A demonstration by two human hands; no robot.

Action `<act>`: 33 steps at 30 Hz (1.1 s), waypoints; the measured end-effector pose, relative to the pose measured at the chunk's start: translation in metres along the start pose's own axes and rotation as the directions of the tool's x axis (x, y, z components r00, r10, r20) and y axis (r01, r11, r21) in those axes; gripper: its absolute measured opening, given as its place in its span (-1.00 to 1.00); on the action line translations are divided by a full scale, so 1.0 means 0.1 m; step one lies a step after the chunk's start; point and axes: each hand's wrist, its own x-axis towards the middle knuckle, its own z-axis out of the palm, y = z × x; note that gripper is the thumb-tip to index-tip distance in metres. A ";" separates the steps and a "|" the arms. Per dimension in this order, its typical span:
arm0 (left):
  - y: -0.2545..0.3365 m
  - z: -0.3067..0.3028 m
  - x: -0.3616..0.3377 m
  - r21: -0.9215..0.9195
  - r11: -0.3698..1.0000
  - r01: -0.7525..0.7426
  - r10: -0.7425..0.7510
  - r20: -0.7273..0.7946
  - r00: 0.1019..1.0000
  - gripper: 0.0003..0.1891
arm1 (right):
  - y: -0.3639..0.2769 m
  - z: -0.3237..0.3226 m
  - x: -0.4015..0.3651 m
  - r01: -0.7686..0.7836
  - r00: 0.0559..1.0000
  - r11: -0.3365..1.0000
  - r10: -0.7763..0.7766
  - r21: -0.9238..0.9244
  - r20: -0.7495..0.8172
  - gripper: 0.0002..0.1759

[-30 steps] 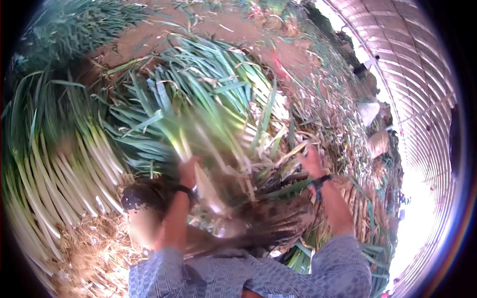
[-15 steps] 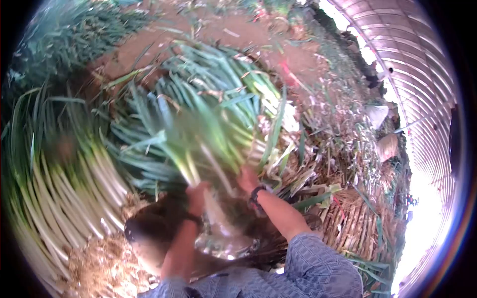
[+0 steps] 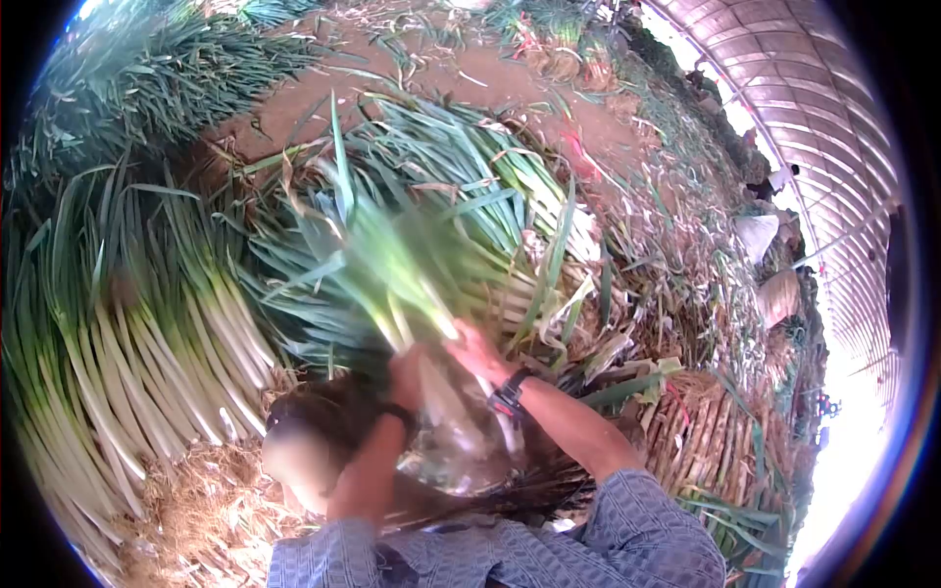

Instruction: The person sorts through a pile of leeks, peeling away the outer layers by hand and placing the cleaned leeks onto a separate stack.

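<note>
Left hand [image 3: 404, 378] fingers clasp 1 blurred leek [image 3: 390, 279], white stalk, green leaves; right hand [image 3: 473, 350] touches it, fingers' grip unclear.

Leek [image 3: 397, 269]: one, held upright-tilted, green leaves blurred, pale shank running down between both hands.
Left hand [image 3: 404, 367]: closed round the shank; dark band at the wrist.
Right hand [image 3: 472, 348]: laid against the same shank just beside the left; grip too blurred to tell. Wristwatch [image 3: 508, 394] on this wrist.
Sleeves [image 3: 637, 534]: blue checked cloth.
Left pile of leeks [image 3: 147, 333]: white shanks side by side on the ground.
Rear pile of leeks [image 3: 461, 181]: behind the held leek.
Straw [image 3: 196, 490]: dry, near the left pile.
Soil floor [image 3: 412, 88]: red-brown.
Tunnel roof [image 3: 814, 108]: ribbed, far right.
</note>
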 end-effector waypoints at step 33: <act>0.52 0.05 0.20 0.496 0.853 -0.166 0.303 -0.211 0.929 -0.56 | -1.03 -0.84 -1.75 -0.203 0.675 0.968 0.027 0.150 0.737 -0.56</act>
